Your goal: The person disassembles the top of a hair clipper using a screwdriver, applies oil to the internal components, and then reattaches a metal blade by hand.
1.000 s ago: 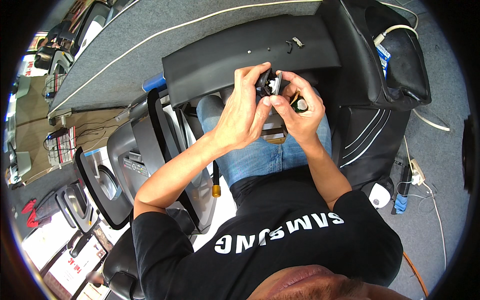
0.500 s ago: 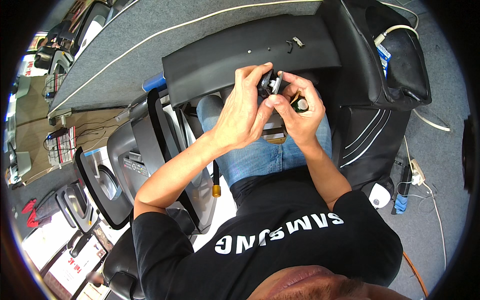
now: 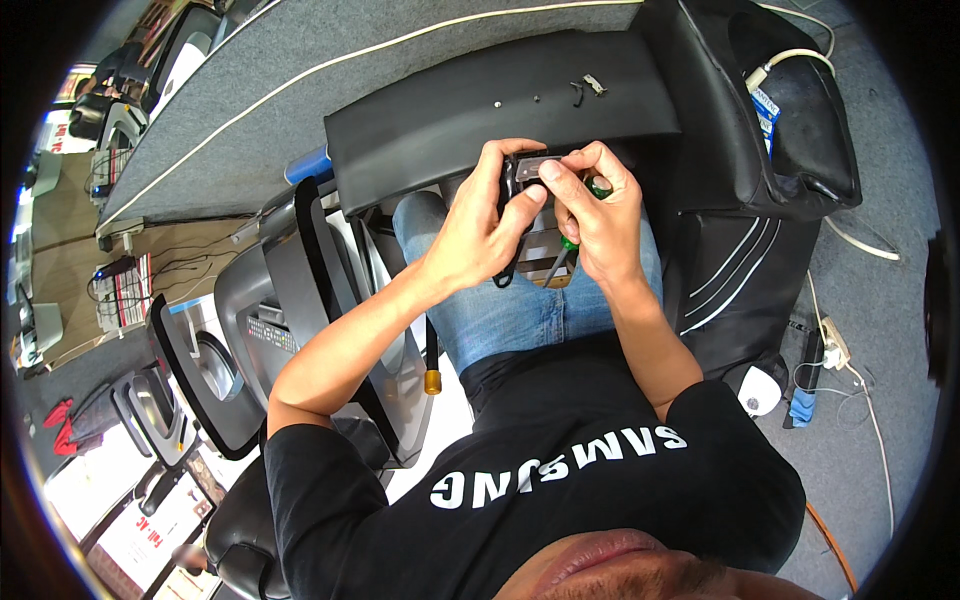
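Observation:
Above my lap, my left hand (image 3: 472, 232) is closed around a small black device (image 3: 511, 178). A flat grey part (image 3: 529, 168) lies at the top of the device, and my right thumb presses on it. My right hand (image 3: 608, 225) is closed too, with a green-handled screwdriver (image 3: 569, 243) tucked in its fingers, its metal shaft angled down toward my lap. What the fingertips cover on the device is hidden. Beyond the hands, a small metal bracket (image 3: 595, 85), a thin black piece (image 3: 577, 95) and a tiny light screw-like piece (image 3: 498, 104) rest on a black padded bench (image 3: 430, 130).
A black armchair (image 3: 800, 130) holds a blue packet (image 3: 767, 112) and a white cable at the right. Left of my legs stand grey and black machine-like housings (image 3: 290, 260). A power strip (image 3: 834, 343) with cords lies on the carpet at right. A blue cylinder (image 3: 308, 165) sits beside the bench.
The grey part has turned from edge-on to flat toward me. The right hand has rotated, so the screwdriver's shaft now shows below it. The pieces on the bench have not moved.

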Available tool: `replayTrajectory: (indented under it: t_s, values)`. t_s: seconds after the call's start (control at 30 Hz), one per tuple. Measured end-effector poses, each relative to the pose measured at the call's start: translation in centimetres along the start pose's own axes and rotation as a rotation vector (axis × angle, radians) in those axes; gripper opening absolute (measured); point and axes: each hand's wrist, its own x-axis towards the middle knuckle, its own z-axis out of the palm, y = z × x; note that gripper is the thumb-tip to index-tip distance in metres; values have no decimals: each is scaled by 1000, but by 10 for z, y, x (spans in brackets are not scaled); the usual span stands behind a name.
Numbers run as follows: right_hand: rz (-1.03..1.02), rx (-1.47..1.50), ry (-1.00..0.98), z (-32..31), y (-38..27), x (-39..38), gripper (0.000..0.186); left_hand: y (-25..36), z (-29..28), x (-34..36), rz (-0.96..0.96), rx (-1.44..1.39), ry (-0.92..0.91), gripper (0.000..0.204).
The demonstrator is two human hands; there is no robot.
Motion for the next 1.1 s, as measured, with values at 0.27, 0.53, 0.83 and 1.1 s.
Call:
replayTrajectory:
  t_s: [0.27, 0.53, 0.83, 1.1]
  values:
    - [-67, -128, -10, 3, -10, -2, 14, -2, -3, 2, -94, -135, -32, 35]
    - [-104, -190, -47, 4, -14, -10, 14, 4, -5, -2, 17, 6, 7, 34]
    - [-257, -262, -168, -1, -12, -14, 14, 0, -8, -5, 284, 51, 79, 38]
    - [-531, -347, -240, -1, -16, -12, 17, -9, -13, 9, 724, 241, 165, 41]
